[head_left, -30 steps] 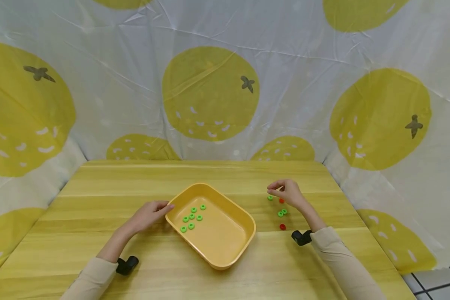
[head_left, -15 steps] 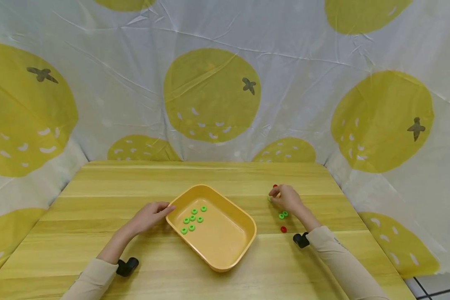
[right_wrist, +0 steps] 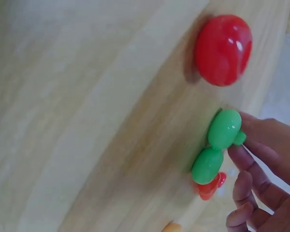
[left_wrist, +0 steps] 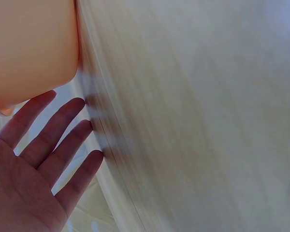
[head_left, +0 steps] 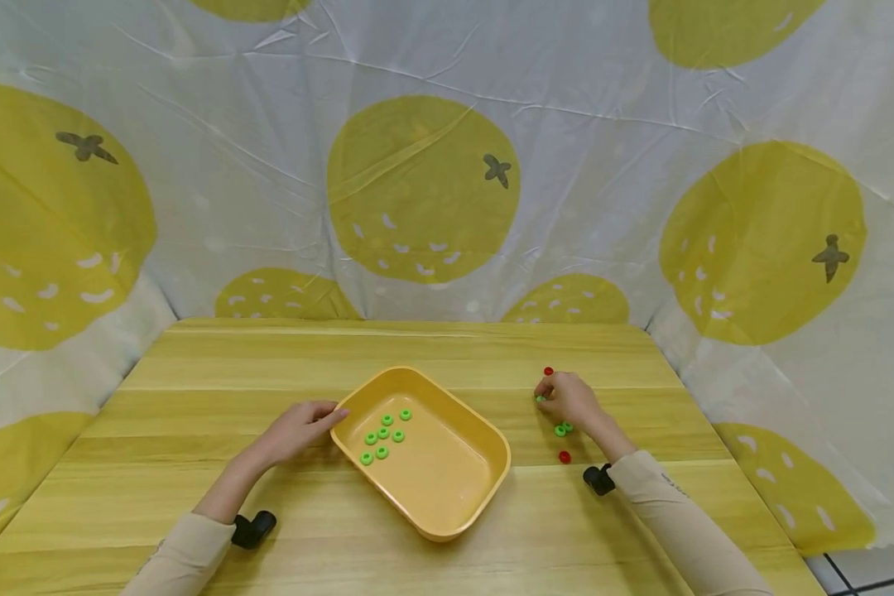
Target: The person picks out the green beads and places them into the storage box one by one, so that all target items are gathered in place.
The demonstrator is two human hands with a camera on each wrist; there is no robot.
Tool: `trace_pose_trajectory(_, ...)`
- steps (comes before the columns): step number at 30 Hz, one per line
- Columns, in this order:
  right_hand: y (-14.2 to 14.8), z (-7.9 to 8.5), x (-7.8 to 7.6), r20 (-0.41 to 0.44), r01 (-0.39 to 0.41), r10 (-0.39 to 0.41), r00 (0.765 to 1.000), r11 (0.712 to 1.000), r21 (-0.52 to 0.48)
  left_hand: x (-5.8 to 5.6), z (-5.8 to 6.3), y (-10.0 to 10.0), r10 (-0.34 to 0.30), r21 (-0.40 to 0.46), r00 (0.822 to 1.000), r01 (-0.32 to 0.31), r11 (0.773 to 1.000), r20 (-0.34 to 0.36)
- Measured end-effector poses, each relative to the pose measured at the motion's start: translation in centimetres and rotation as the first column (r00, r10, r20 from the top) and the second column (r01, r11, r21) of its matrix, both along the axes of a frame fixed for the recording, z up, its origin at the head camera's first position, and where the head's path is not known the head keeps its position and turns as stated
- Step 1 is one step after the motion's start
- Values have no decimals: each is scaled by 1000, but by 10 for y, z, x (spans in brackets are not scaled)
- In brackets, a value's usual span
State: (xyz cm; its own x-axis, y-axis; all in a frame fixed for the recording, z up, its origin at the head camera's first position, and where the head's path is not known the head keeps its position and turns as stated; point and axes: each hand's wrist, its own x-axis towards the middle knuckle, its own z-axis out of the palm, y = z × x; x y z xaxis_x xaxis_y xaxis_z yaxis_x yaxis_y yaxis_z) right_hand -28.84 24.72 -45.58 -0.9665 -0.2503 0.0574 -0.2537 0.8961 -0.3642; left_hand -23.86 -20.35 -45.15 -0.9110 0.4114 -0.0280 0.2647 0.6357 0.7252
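My left hand (head_left: 296, 432) holds the left corner of a yellow-orange plastic tray (head_left: 447, 517), thumb over the rim. In the left wrist view, the other fingers (left_wrist: 63, 154) spread outside the tray wall, their tips near the tabletop. Several green rings (head_left: 383, 433) lie inside the tray, toward its left. Right of it, my right hand (head_left: 572, 399) pinches a green ring (head_left: 540, 399) low over the table. Below that hand lie two green rings (right_wrist: 224, 128), and a red ring (head_left: 564, 457) rests nearer me. Another red ring (head_left: 548, 372) is just beyond the fingers.
The pieces lie on a wood-grain table (head_left: 268, 356). A white curtain printed with yellow fruit (head_left: 425, 190) hangs behind and along both sides. Dark wrist cameras (head_left: 253, 530) sit under both wrists. Floor tiles (head_left: 875, 571) show at the lower right.
My right hand has lowered onto the green ring, and its fingers have come together on it. The far red ring has come into sight. My left hand and the tray stay put.
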Motion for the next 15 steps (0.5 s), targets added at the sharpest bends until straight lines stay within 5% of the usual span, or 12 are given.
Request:
trace_pose_trajectory(9, 1, 0, 1, 19, -1, 2, 1000, 1000, -10, 0, 2, 1, 2, -11, 1000, -2, 1000, -8)
trace_pose_trajectory(15, 2, 5, 2, -19, -2, -2, 1000, 981, -194, 0, 2, 1, 1, -11, 1000, -1, 1000, 3)
